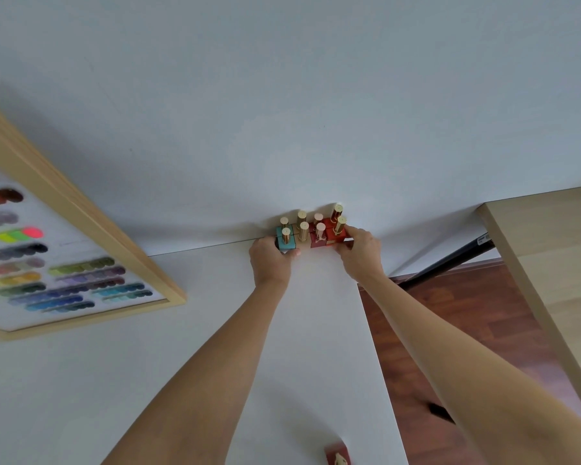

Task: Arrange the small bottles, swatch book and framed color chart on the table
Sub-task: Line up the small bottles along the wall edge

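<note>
eight or so small bottles (311, 229) stand bunched together at the far edge of the white counter (182, 364), right against the wall (282, 95). they have gold caps; the exact count is hard to settle because they overlap. a teal one (285, 242) sits at the left end, red ones (333, 233) at the right, and the pale ones between are mostly hidden behind their neighbours.

the left hand (269, 261) presses against the teal end, its fingers (291, 254) curled round the bottle's base, though the grip itself is hidden by the back of the hand. the right hand (361, 253) closes on the red end, fingers (349, 231) touching the outer red bottle; whether it truly clamps or only pushes cannot be told.

one more red bottle (337, 455) lies near the bottom edge, cut off by the frame.

the framed color chart (64, 263) lies to the left, tilted in view, its wooden frame and rows of blurred colour dots running out of the picture.

beyond the counter's right edge lie a reddish wood floor (450, 330) and part of a pale wooden tabletop (550, 263).
</note>
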Demonstrator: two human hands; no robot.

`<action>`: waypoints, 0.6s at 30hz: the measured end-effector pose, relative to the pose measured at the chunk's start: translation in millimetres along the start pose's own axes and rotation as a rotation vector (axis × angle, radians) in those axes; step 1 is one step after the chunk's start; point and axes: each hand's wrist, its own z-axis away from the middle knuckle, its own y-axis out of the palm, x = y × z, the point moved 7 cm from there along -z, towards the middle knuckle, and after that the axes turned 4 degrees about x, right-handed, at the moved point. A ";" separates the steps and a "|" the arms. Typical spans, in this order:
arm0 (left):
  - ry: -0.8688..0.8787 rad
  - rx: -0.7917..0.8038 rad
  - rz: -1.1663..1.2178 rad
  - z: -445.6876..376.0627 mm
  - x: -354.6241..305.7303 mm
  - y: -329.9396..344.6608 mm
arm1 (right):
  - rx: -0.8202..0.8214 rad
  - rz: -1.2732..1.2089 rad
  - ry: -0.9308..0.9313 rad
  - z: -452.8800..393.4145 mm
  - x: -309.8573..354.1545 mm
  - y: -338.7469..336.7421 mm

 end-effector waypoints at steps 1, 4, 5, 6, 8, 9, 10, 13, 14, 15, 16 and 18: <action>-0.003 0.018 -0.012 0.0 0.0 -0.3 | 0.015 -0.015 0.003 2.6 0.4 -0.7; -0.052 0.060 -0.071 6.6 6.8 -4.8 | 0.061 -0.061 0.080 18.6 -4.5 -4.5; -0.056 0.072 -0.098 12.9 9.3 -7.2 | 0.067 -0.057 0.092 27.1 -6.3 -6.8; -0.043 0.087 -0.110 21.7 11.3 -9.4 | 0.064 -0.052 0.085 36.8 -7.3 -9.6; 0.018 0.128 -0.089 47.6 13.7 -13.3 | 0.062 -0.049 0.057 62.1 -10.6 -15.9; 0.065 0.156 -0.086 63.7 13.4 -15.3 | 0.071 -0.051 0.047 77.3 -13.4 -18.9; 0.116 0.196 -0.094 81.4 13.1 -16.3 | 0.086 -0.048 0.041 94.1 -16.8 -21.5; 0.245 0.367 -0.084 140.2 17.5 -14.6 | 0.156 -0.033 0.009 150.1 -26.3 -27.0; 0.276 0.431 -0.089 159.2 20.4 -13.1 | 0.184 -0.034 0.002 167.8 -30.1 -27.7; 0.303 0.502 -0.109 177.9 23.6 -10.7 | 0.214 -0.035 0.003 185.5 -34.2 -27.7; 0.330 0.578 -0.138 197.3 26.5 -7.8 | 0.245 -0.036 0.009 203.7 -38.5 -27.6; 0.375 0.712 -0.201 231.5 31.9 -1.3 | 0.292 -0.024 0.013 237.0 -46.5 -27.5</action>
